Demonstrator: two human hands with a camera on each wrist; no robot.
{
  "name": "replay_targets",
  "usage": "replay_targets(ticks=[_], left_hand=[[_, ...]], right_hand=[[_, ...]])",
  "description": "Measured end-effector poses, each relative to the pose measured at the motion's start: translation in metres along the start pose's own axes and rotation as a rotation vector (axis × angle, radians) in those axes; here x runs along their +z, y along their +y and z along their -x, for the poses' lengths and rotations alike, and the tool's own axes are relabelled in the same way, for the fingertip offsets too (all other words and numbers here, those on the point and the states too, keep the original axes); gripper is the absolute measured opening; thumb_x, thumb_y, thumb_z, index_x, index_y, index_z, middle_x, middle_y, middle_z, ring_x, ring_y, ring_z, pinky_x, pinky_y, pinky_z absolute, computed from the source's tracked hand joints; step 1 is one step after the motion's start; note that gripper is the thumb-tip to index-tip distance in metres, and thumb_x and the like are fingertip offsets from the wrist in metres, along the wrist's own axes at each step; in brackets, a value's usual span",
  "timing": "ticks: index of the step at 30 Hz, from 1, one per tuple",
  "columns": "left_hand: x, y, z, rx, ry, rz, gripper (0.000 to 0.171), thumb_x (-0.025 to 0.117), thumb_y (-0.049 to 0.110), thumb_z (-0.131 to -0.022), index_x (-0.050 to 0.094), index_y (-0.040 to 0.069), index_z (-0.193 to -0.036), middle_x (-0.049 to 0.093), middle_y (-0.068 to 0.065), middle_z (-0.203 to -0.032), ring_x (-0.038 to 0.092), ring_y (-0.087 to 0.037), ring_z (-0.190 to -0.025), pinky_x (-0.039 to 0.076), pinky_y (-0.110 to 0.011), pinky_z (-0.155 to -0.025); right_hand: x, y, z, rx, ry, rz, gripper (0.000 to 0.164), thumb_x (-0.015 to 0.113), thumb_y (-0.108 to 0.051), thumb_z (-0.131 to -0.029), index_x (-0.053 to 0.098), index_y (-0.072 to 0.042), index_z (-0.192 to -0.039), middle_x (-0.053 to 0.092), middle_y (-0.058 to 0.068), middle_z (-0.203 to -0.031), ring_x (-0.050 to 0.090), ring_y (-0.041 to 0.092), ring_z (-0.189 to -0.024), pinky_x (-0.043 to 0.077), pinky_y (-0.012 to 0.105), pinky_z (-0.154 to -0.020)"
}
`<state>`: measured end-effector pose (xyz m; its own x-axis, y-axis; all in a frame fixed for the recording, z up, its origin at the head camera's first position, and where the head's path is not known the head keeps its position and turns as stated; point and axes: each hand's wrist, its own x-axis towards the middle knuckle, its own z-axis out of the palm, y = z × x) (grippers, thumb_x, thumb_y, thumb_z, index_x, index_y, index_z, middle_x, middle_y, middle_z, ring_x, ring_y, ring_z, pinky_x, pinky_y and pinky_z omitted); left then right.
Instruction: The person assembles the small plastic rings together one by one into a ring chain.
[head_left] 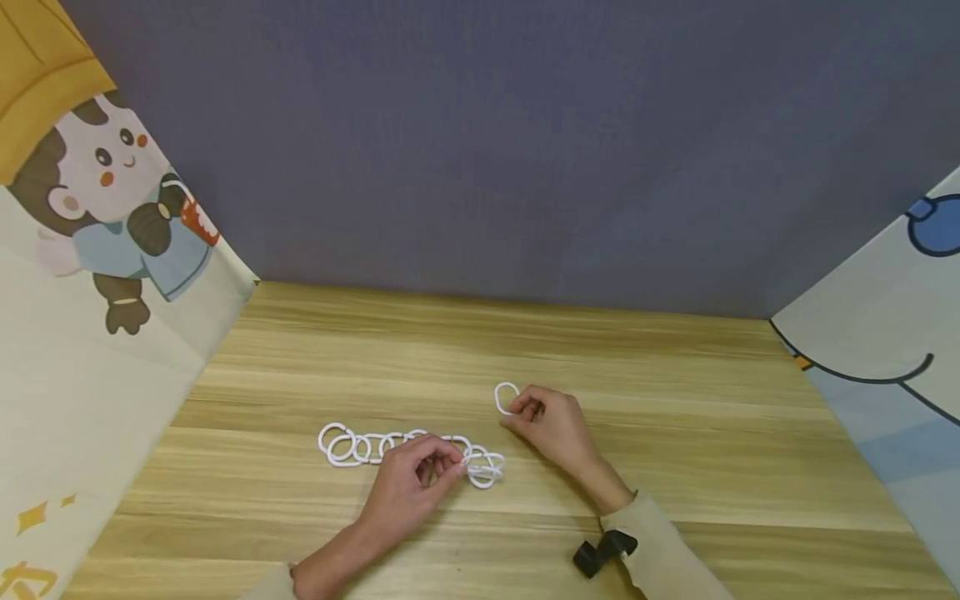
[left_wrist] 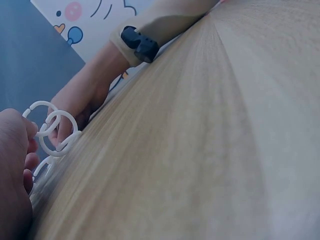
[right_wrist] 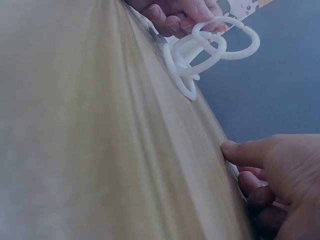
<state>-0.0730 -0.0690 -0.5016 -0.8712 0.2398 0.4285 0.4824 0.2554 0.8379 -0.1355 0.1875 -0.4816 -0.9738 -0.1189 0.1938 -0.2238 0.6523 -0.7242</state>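
My left hand [head_left: 408, 483] pinches a white plastic ring [right_wrist: 256, 42] between thumb and fingertips, at the right end of a chain of linked rings [head_left: 369, 436]. The held ring is raised and passes through another ring [left_wrist: 74, 120]. The chain runs left along the table, partly hidden behind this hand. To the right, my right hand [head_left: 553, 427] pinches a separate white ring [head_left: 497, 398] at its lower right edge, close over the table. In the right wrist view, that ring is hidden behind the thumb and curled fingers [right_wrist: 250, 152].
The wood-grain table [head_left: 712, 433] meets a dark grey-blue panel [head_left: 487, 150] at the back. Printed cartoon panels stand at the left [head_left: 135, 392] and right [head_left: 855, 333]. A black device [head_left: 600, 554] is strapped at the right sleeve cuff.
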Motion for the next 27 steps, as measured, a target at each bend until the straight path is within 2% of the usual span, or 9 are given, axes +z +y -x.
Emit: replay_targets(ticks=[7,12,19,22,27], left_hand=[[0.001,0.001,0.0,-0.009,0.0,0.0,0.02,0.09,0.002,-0.088,0.079,0.017,-0.095,0.069,0.012,-0.083,0.056,0.0,-0.069,0.049,-0.022,-0.053],[0.002,0.001,-0.001,0.001,-0.003,0.0,0.02,0.09,0.002,-0.087,0.079,0.016,-0.095,0.07,0.011,-0.084,0.056,0.001,-0.069,0.049,-0.022,-0.053],[0.001,0.002,-0.001,0.002,-0.003,-0.002,0.02,0.091,0.002,-0.088,0.079,0.016,-0.095,0.07,0.011,-0.083,0.056,0.0,-0.069,0.05,-0.022,-0.054],[0.001,0.003,-0.001,0.005,0.0,0.0,0.018,0.09,0.003,-0.089,0.079,0.015,-0.095,0.07,0.01,-0.083,0.057,0.0,-0.07,0.049,-0.021,-0.054],[0.001,0.005,-0.001,0.022,0.008,0.017,0.016,0.09,0.003,-0.089,0.079,0.013,-0.096,0.071,0.007,-0.084,0.057,-0.001,-0.07,0.049,-0.021,-0.054]], right_hand=[[-0.008,0.002,0.01,0.006,-0.019,0.037,0.021,0.098,-0.017,-0.087,0.077,-0.018,-0.082,0.065,-0.011,-0.07,0.057,0.005,-0.064,0.048,0.022,-0.061],[-0.013,0.004,0.02,-0.006,-0.04,0.064,0.021,0.094,-0.019,-0.091,0.075,-0.017,-0.083,0.062,-0.01,-0.071,0.053,0.003,-0.063,0.045,0.022,-0.058],[-0.014,0.007,0.033,-0.135,-0.029,0.134,0.022,0.091,-0.017,-0.094,0.07,-0.019,-0.087,0.057,-0.013,-0.074,0.048,-0.002,-0.063,0.044,0.022,-0.056],[-0.014,0.009,0.036,-0.148,-0.023,0.125,0.021,0.088,-0.015,-0.096,0.069,-0.019,-0.089,0.056,-0.013,-0.076,0.047,-0.002,-0.065,0.043,0.022,-0.058],[-0.015,0.012,0.04,-0.13,-0.002,0.039,0.015,0.083,-0.009,-0.1,0.07,-0.014,-0.094,0.059,-0.012,-0.078,0.05,-0.001,-0.068,0.046,0.022,-0.059]])
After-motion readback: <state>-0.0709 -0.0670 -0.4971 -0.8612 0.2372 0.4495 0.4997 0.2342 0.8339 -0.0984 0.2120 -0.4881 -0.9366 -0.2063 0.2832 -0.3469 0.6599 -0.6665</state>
